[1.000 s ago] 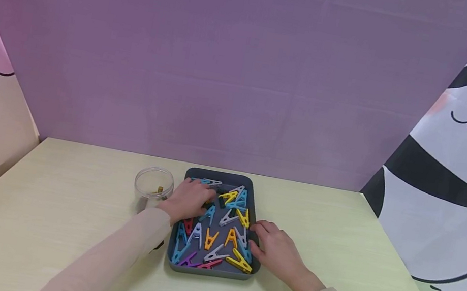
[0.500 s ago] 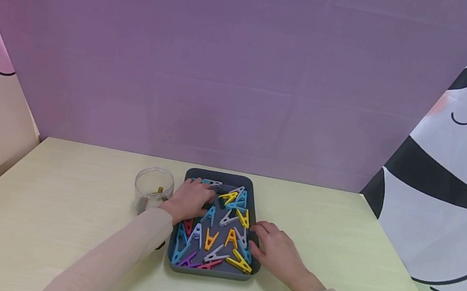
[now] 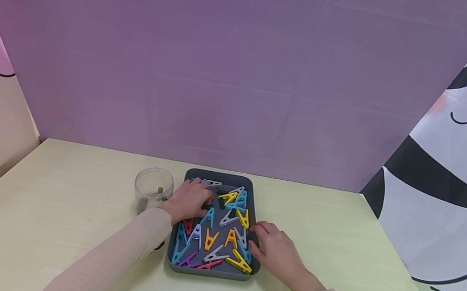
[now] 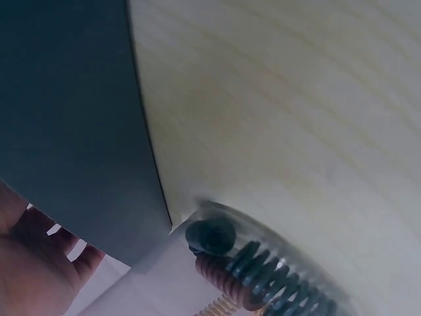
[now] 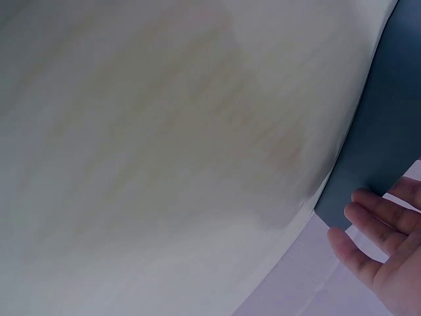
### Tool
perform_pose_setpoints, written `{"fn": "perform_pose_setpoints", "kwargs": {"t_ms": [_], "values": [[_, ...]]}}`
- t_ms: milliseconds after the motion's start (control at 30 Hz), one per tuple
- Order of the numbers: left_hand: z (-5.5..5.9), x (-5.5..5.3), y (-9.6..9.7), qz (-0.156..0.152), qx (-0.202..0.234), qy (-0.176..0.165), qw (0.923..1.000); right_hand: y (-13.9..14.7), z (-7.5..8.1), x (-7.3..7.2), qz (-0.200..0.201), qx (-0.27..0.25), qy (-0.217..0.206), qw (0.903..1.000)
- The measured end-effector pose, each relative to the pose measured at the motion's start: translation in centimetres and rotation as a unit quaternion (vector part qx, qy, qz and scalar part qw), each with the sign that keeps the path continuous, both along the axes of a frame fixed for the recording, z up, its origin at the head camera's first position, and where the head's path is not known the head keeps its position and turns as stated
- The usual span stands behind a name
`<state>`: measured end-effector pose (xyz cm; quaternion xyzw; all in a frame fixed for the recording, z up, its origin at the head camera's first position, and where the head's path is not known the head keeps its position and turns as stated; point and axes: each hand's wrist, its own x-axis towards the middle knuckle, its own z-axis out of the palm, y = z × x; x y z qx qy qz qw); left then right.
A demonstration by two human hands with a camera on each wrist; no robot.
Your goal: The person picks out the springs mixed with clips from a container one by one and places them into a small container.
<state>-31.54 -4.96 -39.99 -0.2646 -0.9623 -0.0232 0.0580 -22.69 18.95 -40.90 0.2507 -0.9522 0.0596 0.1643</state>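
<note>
A dark grey tray (image 3: 212, 274) holds many plastic clothespins in blue, yellow, orange, red, purple and pale grey, such as the yellow clothespin (image 3: 238, 262) at its near right corner. My left hand (image 3: 188, 202) reaches over the tray's left rim, fingers down among the clothespins at the far left; I cannot tell whether it grips anything, since the fingertips are hidden. Near the thumb a blue clothespin (image 3: 209, 216) lies on the tray floor. At the right rim rests my right hand (image 3: 275, 249); in the right wrist view its loosely extended fingers (image 5: 378, 214) lie against the outer wall.
A clear round jar (image 3: 154, 183) stands just left of the tray, close to my left wrist. Coil springs (image 4: 283, 283) show through its wall in the left wrist view. A purple curtain (image 3: 227, 72) hangs behind the light wooden table (image 3: 65, 210).
My left hand shifts very slightly inside the tray. The right hand, the tray and the jar stay where they were.
</note>
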Motion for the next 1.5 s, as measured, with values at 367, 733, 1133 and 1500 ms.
{"fn": "perform_pose_setpoints", "kwargs": {"t_ms": [367,733,1133,1500], "values": [[-0.1,0.1,0.2,0.02,0.004,-0.008,0.9998,0.0,-0.1,0.0,0.002,0.0,0.005,1.0],[0.3,0.5,-0.1,0.016,0.004,-0.003,0.9999,-0.1,-0.1,-0.1,0.005,0.004,0.008,0.9999],[0.9,0.6,-0.6,-0.006,0.006,0.043,0.9991,-0.1,0.1,-0.1,0.0,0.002,-0.003,1.0],[3.4,1.9,-0.7,-0.041,0.01,0.099,0.9942,0.0,0.1,0.1,-0.002,0.0,-0.008,1.0]]}}
